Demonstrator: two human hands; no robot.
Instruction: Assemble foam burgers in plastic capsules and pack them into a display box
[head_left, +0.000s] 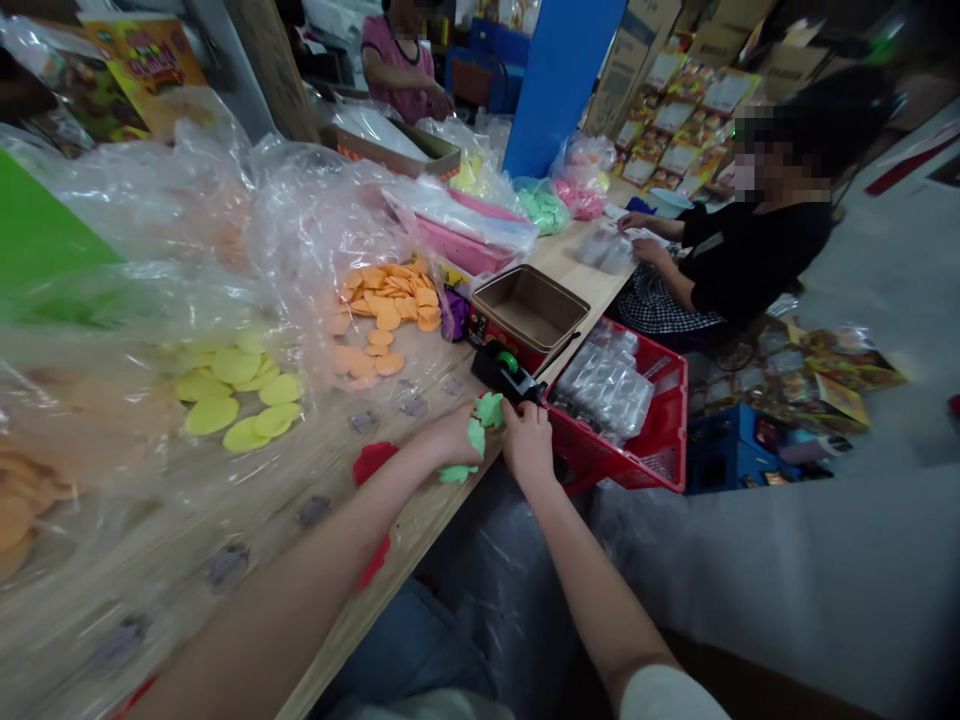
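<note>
My left hand [459,438] is closed on thin green leaf-shaped pieces [490,409], which stick out past its fingers. Another green piece [454,474] shows just below that hand, over the table edge. My right hand [529,440] is beside it, fingers bent and pressed together at the near end of a black tape dispenser [504,372] with a green roll. What those fingers pinch, if anything, is hidden. Red pieces [373,461] lie on the wooden table [405,510], partly behind my left forearm.
Left of my hands, clear plastic bags hold orange discs [390,295] and yellow discs [236,385]. A brown tin [531,305] stands behind the dispenser. A red crate [671,420] of clear plastic packs [607,385] is at the right. A co-worker [757,240] sits beyond it.
</note>
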